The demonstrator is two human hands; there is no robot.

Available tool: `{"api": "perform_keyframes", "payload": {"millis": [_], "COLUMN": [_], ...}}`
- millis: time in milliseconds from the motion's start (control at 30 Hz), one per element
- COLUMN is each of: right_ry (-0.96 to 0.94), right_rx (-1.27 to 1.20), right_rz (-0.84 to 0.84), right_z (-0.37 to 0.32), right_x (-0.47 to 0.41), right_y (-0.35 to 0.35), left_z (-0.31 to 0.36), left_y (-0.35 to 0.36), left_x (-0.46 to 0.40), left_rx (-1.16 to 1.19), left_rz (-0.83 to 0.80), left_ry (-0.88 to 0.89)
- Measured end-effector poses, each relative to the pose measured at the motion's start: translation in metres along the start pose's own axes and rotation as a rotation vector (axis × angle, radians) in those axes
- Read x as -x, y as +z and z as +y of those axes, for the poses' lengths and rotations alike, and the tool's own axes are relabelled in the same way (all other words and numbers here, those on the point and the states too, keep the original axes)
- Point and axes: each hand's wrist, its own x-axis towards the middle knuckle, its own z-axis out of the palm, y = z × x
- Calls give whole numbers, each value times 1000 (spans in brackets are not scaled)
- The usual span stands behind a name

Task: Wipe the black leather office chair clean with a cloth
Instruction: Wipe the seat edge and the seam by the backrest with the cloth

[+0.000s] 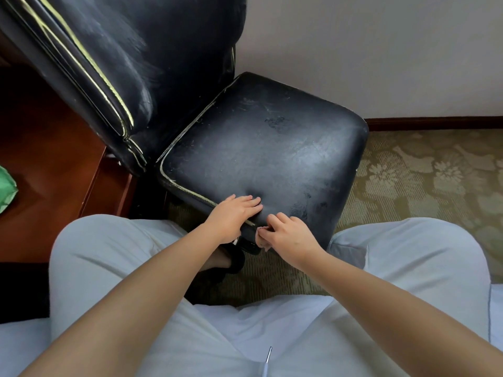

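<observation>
I count one black leather chair [261, 148], one cloth [262, 240], and my two hands. My left hand [232, 217] lies flat on the near edge of the seat, fingers [249, 204] straight and close together, pressing the leather and holding nothing. My right hand [290, 235] has its fingers curled, pinching the small pinkish cloth against the seat's front rim, just beside the left fingertips; most of the cloth is hidden under that hand. Beyond the fingers the seat shows dusty grey smears and worn piping, and the backrest rises to the far left. Under my hands lies a patterned olive carpet [424, 180], a pale wall [381, 50] stands past the chair, and a reddish wooden desk [54, 159] sits left of my left fingers.
</observation>
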Motion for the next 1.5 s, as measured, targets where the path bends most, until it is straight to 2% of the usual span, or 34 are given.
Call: {"api": "perform_keyframes", "payload": {"millis": [233, 367, 533, 733, 900, 1167, 1333, 1500], "right_ry": [48, 21, 91, 50, 63, 30, -1, 85], "right_rx": [-21, -10, -54, -38, -50, 17, 49, 21], "right_rz": [51, 21, 37, 20, -5, 55, 31, 17], "right_z": [-7, 1, -14, -1, -12, 1, 16, 35], "right_x": [-3, -1, -20, 2, -23, 2, 10, 27], "right_y": [2, 1, 2, 4, 4, 5, 5, 5], "left_z": [-5, -5, -5, -7, -11, -11, -4, 7], "left_y": [-1, -1, 1, 2, 0, 4, 7, 9], "left_x": [-3, -3, -2, -2, -4, -1, -4, -15], "left_rx": [20, 32, 129, 148, 246, 167, 134, 107], "left_rz": [45, 64, 103, 84, 90, 106, 123, 148], "left_ry": [21, 15, -10, -16, -17, 22, 47, 60]}}
